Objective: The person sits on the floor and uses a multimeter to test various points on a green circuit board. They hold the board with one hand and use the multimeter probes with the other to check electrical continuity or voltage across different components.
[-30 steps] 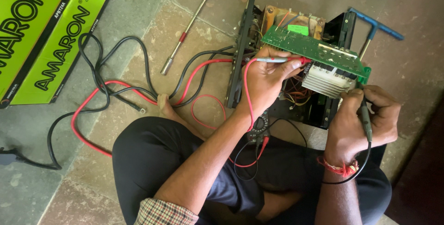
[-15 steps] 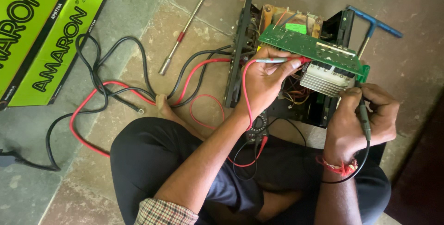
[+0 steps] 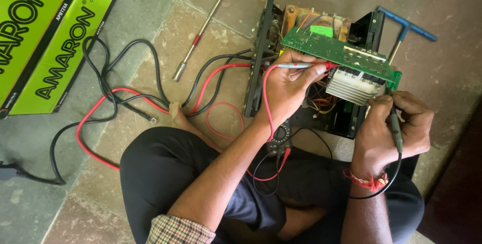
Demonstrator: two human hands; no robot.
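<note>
Left hand [image 3: 288, 91] pinching red probe [image 3: 301, 65] at board's [image 3: 336, 50] nine o'clock; right hand [image 3: 394, 128] gripping black probe [image 3: 396, 131]. Likely risk: slipped tip bridging contacts, shorting.

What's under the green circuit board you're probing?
Under the green circuit board a finned silver heat sink hangs, with coloured wires below in the black chassis. The board and left hand hide the rest.

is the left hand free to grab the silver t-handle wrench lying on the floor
Probably not as things stand: the left hand is pinching a red probe against the green circuit board. The wrench lies unobstructed on the floor, beyond the cables.
</note>
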